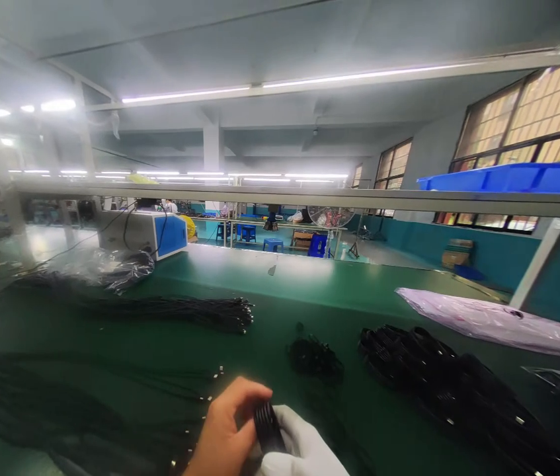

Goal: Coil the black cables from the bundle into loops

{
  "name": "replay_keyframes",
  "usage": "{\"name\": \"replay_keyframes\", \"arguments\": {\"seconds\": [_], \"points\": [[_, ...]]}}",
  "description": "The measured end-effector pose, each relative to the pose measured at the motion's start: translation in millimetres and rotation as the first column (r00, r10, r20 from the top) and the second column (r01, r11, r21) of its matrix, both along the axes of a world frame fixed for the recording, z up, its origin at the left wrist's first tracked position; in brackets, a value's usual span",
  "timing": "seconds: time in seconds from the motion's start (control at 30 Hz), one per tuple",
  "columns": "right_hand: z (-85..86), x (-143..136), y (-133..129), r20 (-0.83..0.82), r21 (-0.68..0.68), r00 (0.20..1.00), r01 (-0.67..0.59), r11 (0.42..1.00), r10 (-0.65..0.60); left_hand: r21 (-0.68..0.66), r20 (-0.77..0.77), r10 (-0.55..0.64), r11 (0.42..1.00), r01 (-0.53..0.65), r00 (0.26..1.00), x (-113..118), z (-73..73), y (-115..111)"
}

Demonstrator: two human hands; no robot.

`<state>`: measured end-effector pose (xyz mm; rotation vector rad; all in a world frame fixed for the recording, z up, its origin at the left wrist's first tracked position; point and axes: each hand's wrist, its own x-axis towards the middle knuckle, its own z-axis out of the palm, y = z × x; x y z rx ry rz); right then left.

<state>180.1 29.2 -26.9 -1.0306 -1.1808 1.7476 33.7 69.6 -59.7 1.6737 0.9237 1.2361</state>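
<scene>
A coiled black cable is held between both of my hands at the bottom middle of the head view. My bare left hand grips its left side, thumb and forefinger curled around the loops. From the right, my right hand in a white glove closes on the same coil. Close to my left hand, the metal plugs of loose black cables lie on the green table. Beyond my hands sits a small heap of thin black pieces. The lower part of the coil is hidden by my fingers.
Right of my hands lies a large pile of coiled black cables. A straight cable bundle is at left, near a clear plastic bag and a blue-white machine. A pinkish plastic bag lies under a shelf bearing a blue bin.
</scene>
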Motion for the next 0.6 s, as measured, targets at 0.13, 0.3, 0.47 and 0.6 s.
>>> {"name": "replay_keyframes", "arguments": {"seconds": [0.13,0.3,0.47,0.6], "points": [[-2.4,-4,1,0.045,-0.022,0.999,0.009,1.0,-0.008,0.115,0.009,0.11,0.987,-0.111,0.994,9,-5.2,-4],[-5.9,-6,2,0.158,0.055,0.986,0.035,0.998,-0.044,0.069,-0.029,0.11,0.992,-0.108,0.994,8,-6.1,-2],[1.1,-2,-5,0.52,0.347,0.758,0.232,0.909,-0.393,-0.014,-0.101,0.078,0.997,-0.08,0.992,-6,-3.3,2],[15.5,11,-16,0.587,0.556,0.595,0.198,0.807,-0.55,0.04,-0.169,0.145,0.989,-0.14,0.975,-13,-12.4,5]]}}
